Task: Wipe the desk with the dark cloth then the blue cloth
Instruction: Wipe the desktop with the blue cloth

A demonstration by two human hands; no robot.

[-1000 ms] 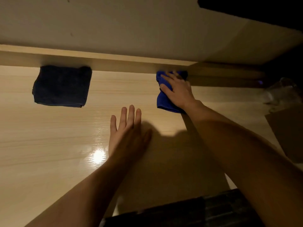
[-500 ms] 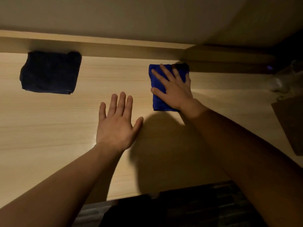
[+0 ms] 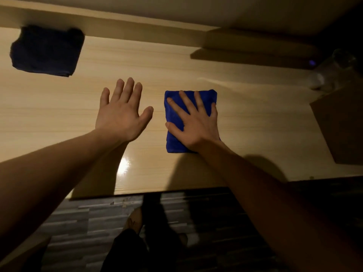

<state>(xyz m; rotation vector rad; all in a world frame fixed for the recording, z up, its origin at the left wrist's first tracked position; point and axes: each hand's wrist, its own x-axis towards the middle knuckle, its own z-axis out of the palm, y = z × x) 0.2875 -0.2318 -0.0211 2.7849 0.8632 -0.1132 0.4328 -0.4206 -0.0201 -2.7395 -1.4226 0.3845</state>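
1. The right hand [image 3: 196, 126] is lying flat on the folded blue cloth [image 3: 176, 138], palm down, fingers spread. It's pressing more than grasping, so that grip is released, just resting on top with nothing curled around the edges.
2. The blue cloth is sitting directly under that grip on the light wood bench [image 3: 137, 61], with its far edge poking out past the fingertips and its near edge showing beside the wrist.
3. The left hand [image 3: 121, 112] is hanging flat and open just to the left of the right grip, fingers straight, thumb sticking out toward the cloth. Nothing in it. Can't really tell if it's touching the bench or floating just above.
4. The dark cloth [image 3: 46, 51] is lying folded way off to the far left of both hands, right up by the back ledge of the bench, well apart from either grip.
5. Off to the right of the right grip a brown cardboard-looking box [image 3: 341, 126] is sitting at the bench edge, and behind it something clear [image 3: 332, 73], too dim to make out properly.
6. Below the wrists the dark plank floor [image 3: 82, 222] is showing.
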